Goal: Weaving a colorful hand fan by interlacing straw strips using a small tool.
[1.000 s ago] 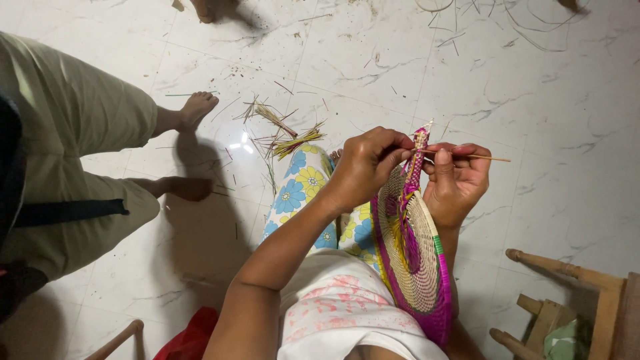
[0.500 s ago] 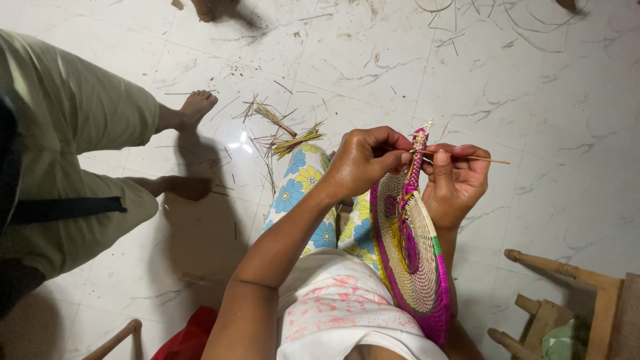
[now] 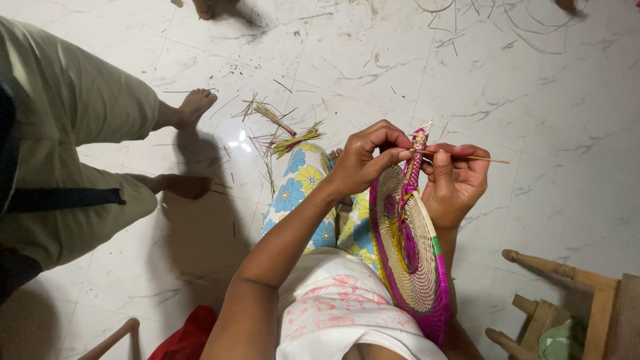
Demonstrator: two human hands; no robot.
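At 9 o'clock: another person in khaki trousers point(image 3: 60, 133), barefoot, one foot point(image 3: 193, 107) on the floor; not involved.

Centre, 11 o'clock of the hands: loose bundle of straw strips point(image 3: 287, 133) on the tile, apparently spare stock kept within reach.

Left hand point(image 3: 363, 163): thumb and forefinger pressed together, pinching the top rim of the coiled basket disc point(image 3: 410, 253). The disc stands on edge over the lap, rim up at 12 o'clock, probably so the working edge faces the eyes.

Right hand point(image 3: 457, 183): fingers curled behind the rim, pinching a thin straw strand point(image 3: 483, 159) that juts toward 3 o'clock.

At 4 o'clock: wooden stool point(image 3: 573, 293).

Surface: white marble-patterned floor tiles point(image 3: 533, 100), littered with straw clippings.
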